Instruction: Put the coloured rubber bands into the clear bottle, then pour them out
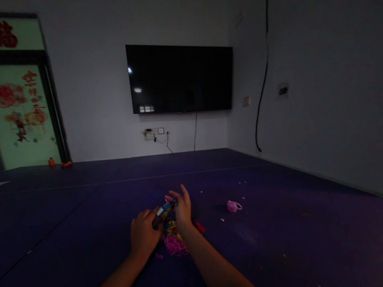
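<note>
My left hand (145, 230) is closed around the dark handle of a small gun-shaped object (165, 208) with blue and pale markings; its exact kind is unclear. The front end points right and reaches my right hand (183, 209). That hand has its fingers spread, and whether it grips the tip or some thin band is too small to see. Below both hands lies a tangled heap of thin bands or cords (175, 244), pink, yellow and blue. A red piece (199, 227) rests just right of my right wrist.
On the purple surface (80, 217), a small pink object with a loop (232, 206) lies to the right, among white scraps (222, 220). Orange items (66, 164) sit at the far left edge. A television (181, 78) hangs on the far wall; a black cable (262, 89) runs down the right wall.
</note>
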Motion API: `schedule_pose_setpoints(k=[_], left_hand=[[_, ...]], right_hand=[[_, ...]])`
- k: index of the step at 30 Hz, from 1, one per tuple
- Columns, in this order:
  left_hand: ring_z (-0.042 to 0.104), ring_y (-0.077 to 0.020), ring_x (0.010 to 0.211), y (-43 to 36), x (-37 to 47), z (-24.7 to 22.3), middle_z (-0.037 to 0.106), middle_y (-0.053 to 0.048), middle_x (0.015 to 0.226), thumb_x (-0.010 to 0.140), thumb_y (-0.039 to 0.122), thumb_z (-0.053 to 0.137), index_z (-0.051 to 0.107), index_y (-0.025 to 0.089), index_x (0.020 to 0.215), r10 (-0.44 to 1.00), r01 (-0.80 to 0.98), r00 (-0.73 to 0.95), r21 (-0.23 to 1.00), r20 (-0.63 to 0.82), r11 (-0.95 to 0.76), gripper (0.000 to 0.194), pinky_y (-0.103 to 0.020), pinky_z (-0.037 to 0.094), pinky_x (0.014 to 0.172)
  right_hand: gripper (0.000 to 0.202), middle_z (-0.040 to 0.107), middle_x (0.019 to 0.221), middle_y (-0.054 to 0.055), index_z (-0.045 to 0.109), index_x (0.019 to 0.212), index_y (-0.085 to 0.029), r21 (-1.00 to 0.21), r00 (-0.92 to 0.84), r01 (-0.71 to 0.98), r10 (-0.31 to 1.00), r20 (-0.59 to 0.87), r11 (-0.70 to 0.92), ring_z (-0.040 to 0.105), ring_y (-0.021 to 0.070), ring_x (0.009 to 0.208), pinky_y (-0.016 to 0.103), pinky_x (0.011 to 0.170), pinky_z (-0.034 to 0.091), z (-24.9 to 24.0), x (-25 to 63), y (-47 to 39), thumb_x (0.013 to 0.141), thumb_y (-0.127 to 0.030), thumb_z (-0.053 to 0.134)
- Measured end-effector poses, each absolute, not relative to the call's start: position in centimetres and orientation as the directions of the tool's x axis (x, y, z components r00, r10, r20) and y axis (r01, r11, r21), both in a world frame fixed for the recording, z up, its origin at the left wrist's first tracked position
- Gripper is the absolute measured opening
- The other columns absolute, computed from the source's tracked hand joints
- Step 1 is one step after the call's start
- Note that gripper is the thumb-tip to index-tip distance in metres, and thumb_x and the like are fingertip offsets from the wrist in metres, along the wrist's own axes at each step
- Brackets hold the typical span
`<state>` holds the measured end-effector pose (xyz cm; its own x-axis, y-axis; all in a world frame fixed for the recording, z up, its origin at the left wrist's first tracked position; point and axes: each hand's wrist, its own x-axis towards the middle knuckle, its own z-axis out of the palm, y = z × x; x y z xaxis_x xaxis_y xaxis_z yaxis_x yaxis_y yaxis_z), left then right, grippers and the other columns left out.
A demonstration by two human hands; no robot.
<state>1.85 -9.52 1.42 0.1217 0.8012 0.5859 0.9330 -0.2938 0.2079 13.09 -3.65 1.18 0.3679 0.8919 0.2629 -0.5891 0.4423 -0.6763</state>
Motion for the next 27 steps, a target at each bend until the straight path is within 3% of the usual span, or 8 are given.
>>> schedule_pose_setpoints(k=[8,14,18,27], left_hand=[[0.059,-0.0237,0.095,-9.3,1.6,1.3,0.066,-0.004,0.097,0.077,0.024,0.059,0.06,0.023,0.117,0.8,0.93,0.105,0.227,0.59,-0.29,0.04,-0.032,0.04,0.075],[0.059,-0.0241,0.095,-9.4,1.7,1.4,0.066,-0.005,0.097,0.08,0.025,0.057,0.06,0.023,0.116,0.794,0.936,0.101,0.214,0.599,-0.281,0.036,-0.033,0.039,0.076],[0.058,-0.0243,0.096,-9.4,1.8,1.4,0.066,-0.005,0.099,0.082,0.027,0.055,0.059,0.022,0.116,0.799,0.934,0.091,0.228,0.594,-0.275,0.035,-0.034,0.039,0.077],[0.06,-0.0259,0.091,-9.2,1.6,1.3,0.066,-0.006,0.094,0.081,0.03,0.056,0.058,0.022,0.118,0.792,0.919,0.058,0.277,0.608,-0.28,0.038,-0.034,0.041,0.075]], right_hand=[[0.068,0.066,0.093,0.003,0.037,0.131,-0.024,-0.694,0.344,-0.57,0.894,0.286,0.441,0.068,0.0173,0.074,0.027,0.063,0.05,1.0,13.0,-3.2,0.067,-0.015,0.056],[0.071,0.069,0.088,0.003,0.039,0.131,-0.022,-0.693,0.333,-0.541,0.878,0.344,0.477,0.067,0.0171,0.076,0.027,0.065,0.05,0.7,12.9,-3.0,0.063,-0.013,0.058],[0.061,0.07,0.078,0.003,0.044,0.125,-0.016,-0.718,0.306,-0.505,0.877,0.37,0.479,0.067,0.0168,0.073,0.028,0.067,0.049,0.9,12.9,-3.4,0.065,-0.016,0.055],[0.042,0.07,0.07,0.002,0.056,0.11,-0.015,-0.755,0.335,-0.382,0.842,0.424,0.532,0.065,0.0169,0.072,0.03,0.071,0.048,1.8,13.0,-4.1,0.069,-0.019,0.049]])
